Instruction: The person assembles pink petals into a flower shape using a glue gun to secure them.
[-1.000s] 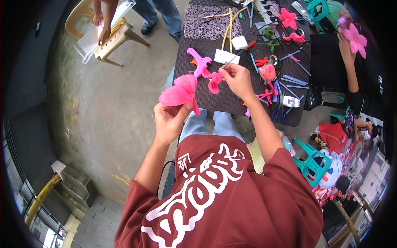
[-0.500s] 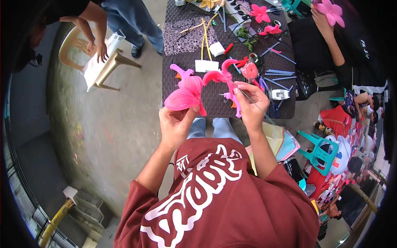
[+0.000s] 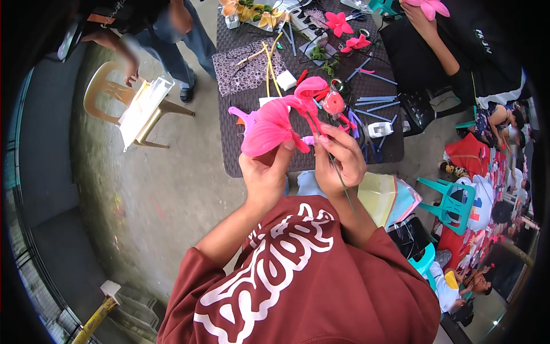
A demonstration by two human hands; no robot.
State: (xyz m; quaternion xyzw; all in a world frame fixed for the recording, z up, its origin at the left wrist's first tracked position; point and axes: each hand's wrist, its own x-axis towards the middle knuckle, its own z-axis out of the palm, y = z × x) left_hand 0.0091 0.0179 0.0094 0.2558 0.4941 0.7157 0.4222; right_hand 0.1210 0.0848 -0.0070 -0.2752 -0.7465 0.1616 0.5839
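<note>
My left hand [image 3: 264,178] pinches the base of a wide, bright pink fabric petal [image 3: 266,129] between thumb and fingers. Close beside it, my right hand [image 3: 342,159] is closed on a thin dark green wire stem [image 3: 339,175], which slants down past my wrist. A curled pink petal [image 3: 311,89] rises above the right fingers at the stem's upper end and meets the wide petal. Beneath the hands, parts of a purple glue gun [image 3: 246,119] show on the dark woven-pattern table [image 3: 232,155].
Pale blue sticks [image 3: 375,103], a white tape dispenser [image 3: 380,129], a pink ribbon roll [image 3: 333,103] and finished pink flowers [image 3: 339,24] lie on the table. Across it, a person's hand [image 3: 421,20] holds a pink flower. A beige chair [image 3: 106,86] stands left, a teal stool [image 3: 450,203] right.
My hands have come closer together, bringing the stem's curled petal against the wide petal. The wire now points more steeply down. At the left, the other person has straightened away from the chair.
</note>
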